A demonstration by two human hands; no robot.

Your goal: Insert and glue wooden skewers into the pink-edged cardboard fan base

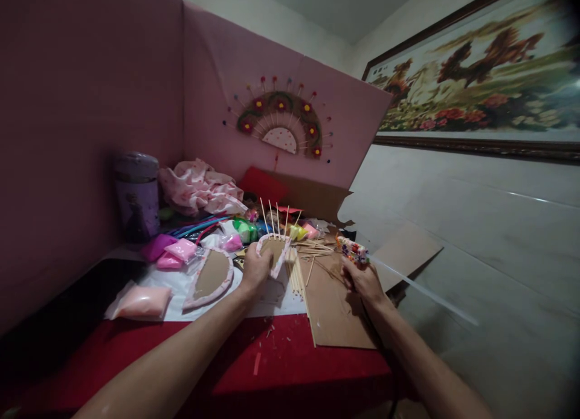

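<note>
My left hand (257, 270) is closed on a small half-round cardboard piece (277, 247) edged in pale pink cloth. Several thin wooden sticks (270, 217) stand up in a spread from its curved edge. In my right hand (363, 279) is a hot glue gun (352, 249) with a colourful, patterned body. A long clear glue stick (426, 290) juts from its back, and a dark cord hangs below. Left of my left hand lies a larger half-round cardboard piece (211, 277) with the same cloth edge. Loose wooden sticks (295, 274) lie between my hands.
A brown cardboard sheet (342, 322) reaches the front of the red-covered table (217, 364). Bags of coloured clay (141, 301), a purple tumbler (137, 198) and crumpled pink cloth (199, 186) stand left and behind. A decorated fan (281, 108) is on the pink panel.
</note>
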